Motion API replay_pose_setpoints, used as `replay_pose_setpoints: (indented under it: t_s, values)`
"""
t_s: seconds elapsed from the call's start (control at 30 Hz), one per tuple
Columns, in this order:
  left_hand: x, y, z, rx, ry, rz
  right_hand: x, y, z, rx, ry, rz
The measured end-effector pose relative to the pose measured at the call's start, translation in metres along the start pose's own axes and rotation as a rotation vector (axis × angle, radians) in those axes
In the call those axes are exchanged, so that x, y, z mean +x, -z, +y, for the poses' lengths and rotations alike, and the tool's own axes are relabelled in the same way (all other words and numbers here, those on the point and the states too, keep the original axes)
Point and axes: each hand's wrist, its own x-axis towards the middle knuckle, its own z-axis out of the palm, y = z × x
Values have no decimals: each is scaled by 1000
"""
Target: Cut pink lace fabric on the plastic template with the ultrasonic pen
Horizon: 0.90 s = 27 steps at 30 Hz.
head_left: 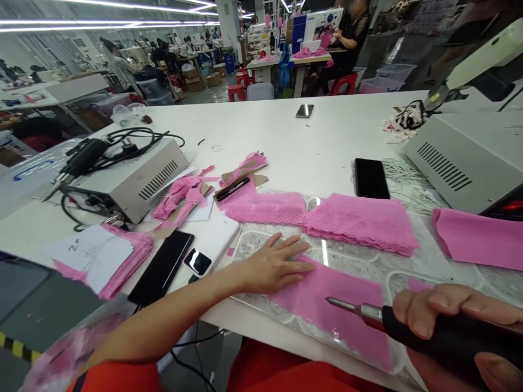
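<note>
My left hand (267,267) lies flat with its fingers spread, the fingertips on the left end of a thin pink fabric piece (335,296). Under that fabric is a clear plastic board (257,239) with rounded outlines. My right hand (453,321) is wrapped round a black-handled tool with a pointed metal tip (370,313); its tip is over the fabric, and whether it touches cannot be made out. Just beyond my left fingers are a pink lace piece (269,208) and a stack of pink lace pieces (359,220). Folded pink fabric (478,237) lies at the right.
A metal box (126,174) with a corded black tool on top stands left; another box (461,163) stands right. Phones (371,178), a marker (232,189), tied pink bundles (180,196) and a labelled pink stack (122,261) lie about. A person sews beyond the table.
</note>
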Motion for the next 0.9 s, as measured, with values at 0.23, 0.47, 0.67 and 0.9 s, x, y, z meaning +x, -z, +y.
replay_pose_setpoints:
  t_s: [0.23, 0.47, 0.67, 0.9]
  values:
    - [-25, 1, -14, -91, 4, 157, 7, -50, 2, 66, -18, -218]
    - [-40, -7, -17, -72, 47, 165, 6, -81, 21, 76, -16, -305]
    - [-39, -5, -14, -57, 36, 143, 6, -93, 30, 63, 8, -324]
    - [-40, -6, -15, -41, 33, 131, 6, -98, 33, 94, 25, -323]
